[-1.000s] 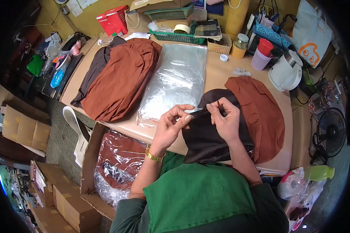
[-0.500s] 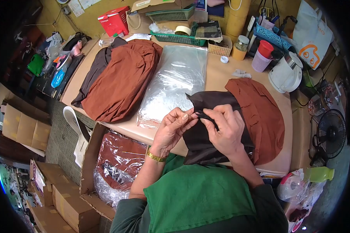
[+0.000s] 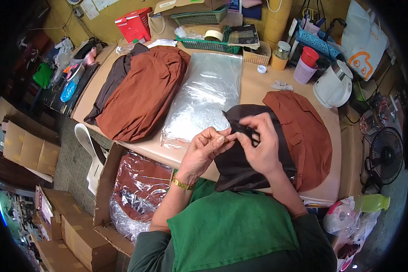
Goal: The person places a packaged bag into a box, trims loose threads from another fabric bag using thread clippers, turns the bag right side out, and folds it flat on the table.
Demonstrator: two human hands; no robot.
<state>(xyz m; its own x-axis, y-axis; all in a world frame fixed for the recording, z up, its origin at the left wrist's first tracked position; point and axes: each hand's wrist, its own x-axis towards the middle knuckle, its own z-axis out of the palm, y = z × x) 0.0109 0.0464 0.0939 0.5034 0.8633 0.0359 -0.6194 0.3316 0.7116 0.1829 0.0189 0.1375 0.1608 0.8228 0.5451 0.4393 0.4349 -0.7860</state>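
A dark brown cloth [image 3: 254, 167] lies on the near right of the table, partly over a rust-brown cloth [image 3: 306, 140]. At its upper left corner my left hand [image 3: 206, 149] is closed in a pinch, apparently on the cloth's edge; the fingertips hide what exactly is between them. My right hand [image 3: 264, 145] is just to the right, over the dark cloth. Its index finger stands away from the thumb, and the thumb tip meets my left fingertips. No object shows between those two right fingers.
Clear plastic bags [image 3: 201, 97] lie mid-table, beside a bundled rust-brown cloth [image 3: 140, 97]. A carton [image 3: 103, 195] holding plastic-wrapped brown goods stands below the table's front edge. A white kettle [image 3: 333, 86], red cup [image 3: 309, 56] and green basket [image 3: 208, 46] line the back; a fan [image 3: 386, 156] is right.
My right index finger has lifted away from the thumb, opening a gap. My left hand has shifted slightly right, and the cloth corner has moved a little with it.
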